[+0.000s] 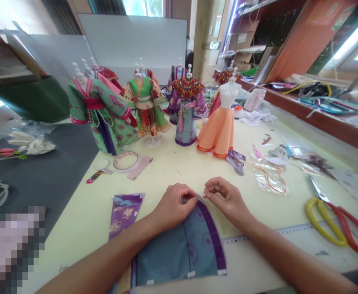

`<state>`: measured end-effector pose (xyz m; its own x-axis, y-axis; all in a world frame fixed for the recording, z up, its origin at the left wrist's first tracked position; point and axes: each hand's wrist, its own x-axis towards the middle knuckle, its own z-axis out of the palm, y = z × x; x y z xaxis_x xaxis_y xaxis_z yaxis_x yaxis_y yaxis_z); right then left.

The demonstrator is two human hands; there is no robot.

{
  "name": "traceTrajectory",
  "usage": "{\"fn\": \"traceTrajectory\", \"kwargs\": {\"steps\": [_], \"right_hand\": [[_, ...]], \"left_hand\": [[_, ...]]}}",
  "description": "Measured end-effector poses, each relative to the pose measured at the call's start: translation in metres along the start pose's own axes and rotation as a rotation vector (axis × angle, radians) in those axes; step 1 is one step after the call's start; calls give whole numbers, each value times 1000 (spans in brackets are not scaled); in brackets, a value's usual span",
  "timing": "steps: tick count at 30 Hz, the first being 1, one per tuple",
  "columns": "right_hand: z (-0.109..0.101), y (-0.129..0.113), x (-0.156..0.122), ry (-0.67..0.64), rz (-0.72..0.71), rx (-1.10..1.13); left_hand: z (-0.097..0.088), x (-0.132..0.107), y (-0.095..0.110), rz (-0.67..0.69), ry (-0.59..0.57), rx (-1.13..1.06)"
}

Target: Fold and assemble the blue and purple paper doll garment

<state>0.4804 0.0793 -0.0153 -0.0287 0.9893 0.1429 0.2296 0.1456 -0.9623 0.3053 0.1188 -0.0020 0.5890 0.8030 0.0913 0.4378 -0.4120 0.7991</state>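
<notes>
A blue-grey fabric piece (166, 253) with a curved purple border (211, 228) lies on the table in front of me. Small white tabs (191, 274) sit along its lower edge. My left hand (177, 204) rests on its upper part, thumb and fingers closed at the purple border. Just right of that edge, my right hand (226, 202) is held in a pinch, with a tiny white bit at the fingertips that is too small to name. A purple flowered fabric strip (123, 212) lies left of my left forearm, partly under it.
Small dress forms in costumes stand at the back, among them a green robe (105, 110) and an orange skirt (218, 132). A tape roll (125, 161) lies left. Scissors (325, 204) with yellow and red handles and a ruler (289, 230) lie right.
</notes>
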Motion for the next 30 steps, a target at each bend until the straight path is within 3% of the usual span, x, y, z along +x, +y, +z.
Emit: {"fn": "traceTrajectory", "kwargs": {"steps": [7, 21, 30], "right_hand": [[-1, 1, 0, 33, -56, -105], [5, 8, -4, 200, -317, -407], [9, 2, -6, 186, -592, -749]], "left_hand": [[-5, -1, -1, 32, -53, 98], [0, 0, -3, 13, -13, 132], [5, 5, -2, -81, 66, 79]]}}
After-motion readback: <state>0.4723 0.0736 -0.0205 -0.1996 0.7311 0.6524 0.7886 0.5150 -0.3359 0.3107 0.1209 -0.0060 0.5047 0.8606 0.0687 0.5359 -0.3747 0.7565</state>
